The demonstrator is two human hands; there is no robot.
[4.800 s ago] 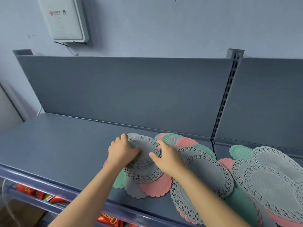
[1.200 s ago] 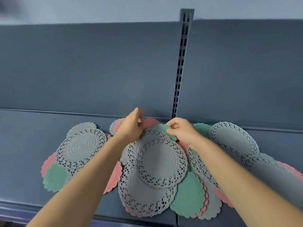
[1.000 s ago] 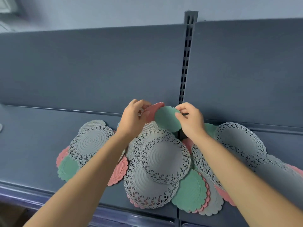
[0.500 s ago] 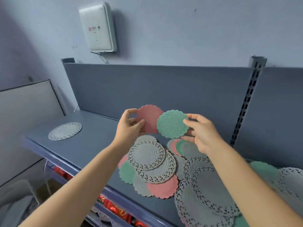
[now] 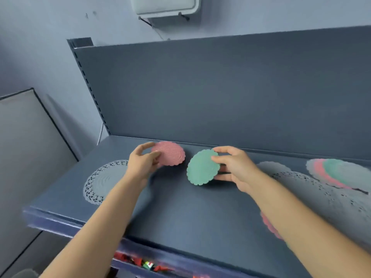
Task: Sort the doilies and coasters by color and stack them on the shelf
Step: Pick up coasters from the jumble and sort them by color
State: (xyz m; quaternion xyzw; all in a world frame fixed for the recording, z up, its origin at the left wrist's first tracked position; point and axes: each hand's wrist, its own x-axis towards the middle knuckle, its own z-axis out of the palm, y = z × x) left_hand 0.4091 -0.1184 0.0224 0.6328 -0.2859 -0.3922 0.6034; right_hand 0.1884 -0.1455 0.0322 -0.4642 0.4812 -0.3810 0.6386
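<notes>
1. Your left hand pinches a pink scalloped round coaster, your right hand a green scalloped coaster, low over the blue-grey shelf.
2. Only one grey lace doily lies sorted; the mixed pile at right waits.

The left grip pinches a pink coaster by its near edge, thumb on top, close to the shelf's back panel; the right grip holds a green coaster by its right edge, tilted, just above the shelf; the two coasters lie side by side, apart; a grey lace doily lies flat on the shelf left of the left forearm; a blurred pile of grey, pink and green pieces sits at the right; red packets show on the level below; a white box hangs on the wall above.
</notes>
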